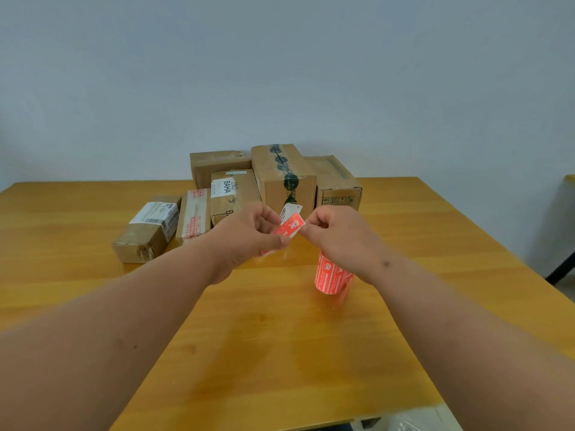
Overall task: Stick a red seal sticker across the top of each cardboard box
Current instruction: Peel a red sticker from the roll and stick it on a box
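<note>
- Step in hand: peeling. Both hands are raised over the wooden surface [280, 337], working one red seal sticker [288, 228] loose from its white backing strip [292, 209], which curls up behind it.
- The left hand [249, 234] has thumb and forefinger pinched on the lower left end of the sticker; the right hand [334, 233] pinches the upper right end, its other fingers curled in (whether it holds sticker, backing or both is too small to tell).
- The sticker roll [333, 276] stands upright on the surface just below the right wrist, partly hidden by it.
- The cardboard boxes [280, 178] sit clustered at the far side, beyond the hands. One low box [194, 213] near the left already shows red printed strips along its top; the tall box with dark green tape [287, 174] shows no red, judging from this angle.
- Next, as I read it: get the sticker fully free, keep it taut between both hands so it does not fold on itself, carry it to an unsealed box and lay it across the top seam.
</note>
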The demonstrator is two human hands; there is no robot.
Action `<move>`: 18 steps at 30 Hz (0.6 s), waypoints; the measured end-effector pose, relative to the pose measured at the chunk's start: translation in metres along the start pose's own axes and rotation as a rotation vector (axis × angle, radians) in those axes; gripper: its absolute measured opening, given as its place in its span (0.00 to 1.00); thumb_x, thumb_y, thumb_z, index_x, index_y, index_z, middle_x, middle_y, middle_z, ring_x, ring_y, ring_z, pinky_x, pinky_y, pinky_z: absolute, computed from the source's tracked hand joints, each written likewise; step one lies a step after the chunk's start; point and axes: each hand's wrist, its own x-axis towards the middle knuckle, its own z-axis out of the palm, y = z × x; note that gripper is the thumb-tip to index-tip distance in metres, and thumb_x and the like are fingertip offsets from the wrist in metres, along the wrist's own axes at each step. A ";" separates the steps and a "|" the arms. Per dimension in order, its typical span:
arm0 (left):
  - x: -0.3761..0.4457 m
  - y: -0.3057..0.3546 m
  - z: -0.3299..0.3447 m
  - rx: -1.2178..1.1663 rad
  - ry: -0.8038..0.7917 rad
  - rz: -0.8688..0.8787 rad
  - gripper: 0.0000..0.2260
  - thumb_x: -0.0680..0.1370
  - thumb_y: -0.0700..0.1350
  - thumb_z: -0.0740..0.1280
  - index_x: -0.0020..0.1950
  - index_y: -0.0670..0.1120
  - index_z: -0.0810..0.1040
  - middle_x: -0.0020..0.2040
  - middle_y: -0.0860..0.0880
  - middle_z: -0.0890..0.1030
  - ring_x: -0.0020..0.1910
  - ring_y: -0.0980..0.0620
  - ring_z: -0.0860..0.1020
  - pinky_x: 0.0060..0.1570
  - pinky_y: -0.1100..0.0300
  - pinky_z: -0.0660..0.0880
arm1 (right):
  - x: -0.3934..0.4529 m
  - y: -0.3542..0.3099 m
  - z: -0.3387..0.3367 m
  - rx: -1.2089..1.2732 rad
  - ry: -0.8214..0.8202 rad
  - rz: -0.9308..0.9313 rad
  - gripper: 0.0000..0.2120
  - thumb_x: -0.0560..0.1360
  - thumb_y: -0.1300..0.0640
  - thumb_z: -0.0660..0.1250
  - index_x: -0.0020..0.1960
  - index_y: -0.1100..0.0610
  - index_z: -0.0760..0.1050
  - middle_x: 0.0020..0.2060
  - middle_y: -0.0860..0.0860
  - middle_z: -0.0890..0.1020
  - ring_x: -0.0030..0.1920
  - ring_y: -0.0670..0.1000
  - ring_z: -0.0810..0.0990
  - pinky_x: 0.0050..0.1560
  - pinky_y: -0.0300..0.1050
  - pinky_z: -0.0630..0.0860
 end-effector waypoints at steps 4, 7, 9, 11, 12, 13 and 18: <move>-0.002 0.001 -0.004 0.053 0.083 0.062 0.04 0.77 0.44 0.70 0.51 0.47 0.79 0.45 0.46 0.83 0.43 0.50 0.80 0.49 0.52 0.78 | 0.002 -0.007 0.007 -0.011 -0.012 -0.023 0.11 0.77 0.53 0.65 0.39 0.59 0.77 0.28 0.43 0.74 0.31 0.43 0.70 0.45 0.49 0.69; -0.003 -0.002 -0.007 0.066 0.151 0.083 0.04 0.78 0.44 0.69 0.51 0.48 0.76 0.46 0.45 0.84 0.44 0.48 0.82 0.47 0.52 0.79 | 0.002 -0.010 0.010 0.022 -0.014 -0.030 0.13 0.77 0.53 0.66 0.39 0.61 0.77 0.28 0.44 0.73 0.28 0.43 0.68 0.38 0.42 0.68; -0.005 -0.004 -0.009 0.059 0.163 0.091 0.04 0.78 0.43 0.69 0.51 0.48 0.75 0.45 0.46 0.83 0.41 0.51 0.81 0.42 0.56 0.77 | 0.002 -0.011 0.011 0.066 -0.030 -0.036 0.14 0.77 0.53 0.67 0.41 0.64 0.77 0.28 0.46 0.73 0.25 0.42 0.66 0.30 0.33 0.66; -0.007 -0.004 -0.010 0.039 0.135 0.091 0.02 0.79 0.42 0.68 0.50 0.48 0.76 0.42 0.48 0.82 0.38 0.53 0.79 0.40 0.58 0.75 | 0.003 -0.011 0.013 0.117 -0.042 -0.036 0.15 0.76 0.53 0.68 0.42 0.66 0.77 0.28 0.47 0.73 0.23 0.41 0.66 0.25 0.28 0.64; -0.007 -0.004 -0.011 0.028 0.119 0.090 0.02 0.79 0.42 0.68 0.49 0.48 0.77 0.41 0.48 0.82 0.38 0.54 0.78 0.39 0.58 0.75 | 0.003 -0.011 0.014 0.136 -0.045 -0.036 0.15 0.76 0.53 0.68 0.43 0.65 0.78 0.28 0.47 0.73 0.23 0.41 0.66 0.25 0.27 0.64; -0.008 -0.004 -0.012 0.018 0.105 0.090 0.03 0.79 0.42 0.68 0.48 0.49 0.77 0.41 0.48 0.82 0.38 0.54 0.78 0.40 0.58 0.74 | 0.004 -0.012 0.015 0.147 -0.046 -0.037 0.14 0.76 0.53 0.68 0.43 0.65 0.79 0.29 0.48 0.74 0.24 0.40 0.67 0.25 0.26 0.65; -0.007 -0.008 -0.013 0.007 0.070 0.098 0.05 0.79 0.39 0.67 0.48 0.49 0.80 0.46 0.43 0.84 0.43 0.51 0.79 0.46 0.55 0.76 | 0.005 -0.014 0.017 0.142 -0.061 -0.049 0.10 0.77 0.56 0.65 0.43 0.62 0.80 0.34 0.53 0.79 0.31 0.44 0.70 0.27 0.25 0.66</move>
